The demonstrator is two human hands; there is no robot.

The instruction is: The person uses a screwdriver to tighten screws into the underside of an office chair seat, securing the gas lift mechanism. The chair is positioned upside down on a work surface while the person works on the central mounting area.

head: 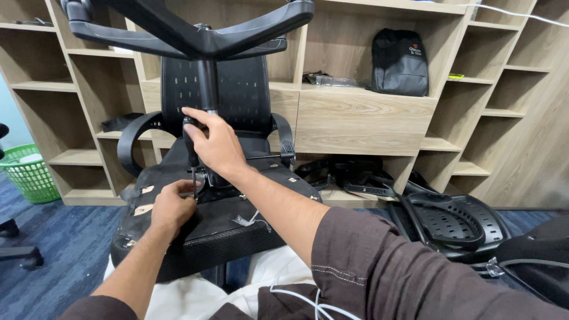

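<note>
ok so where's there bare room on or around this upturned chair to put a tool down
The seat underside is bare along its front right edge, right of the right hand. The blue carpet lies open between the seat and the green basket. It is crowded at the middle, where the left hand and the screwdriver meet, and at the right among loose chair parts.

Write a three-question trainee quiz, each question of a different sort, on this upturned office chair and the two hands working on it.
1. True or false: the right hand grips a black-handled screwdriver held upright.
2. Where does the left hand rest? A) on the green plastic basket B) on the underside of the black office chair seat, beside the screwdriver tip
3. Fill in: the black backpack sits on a wooden ____.

Key: 1 true; 2 B; 3 shelf.
</note>
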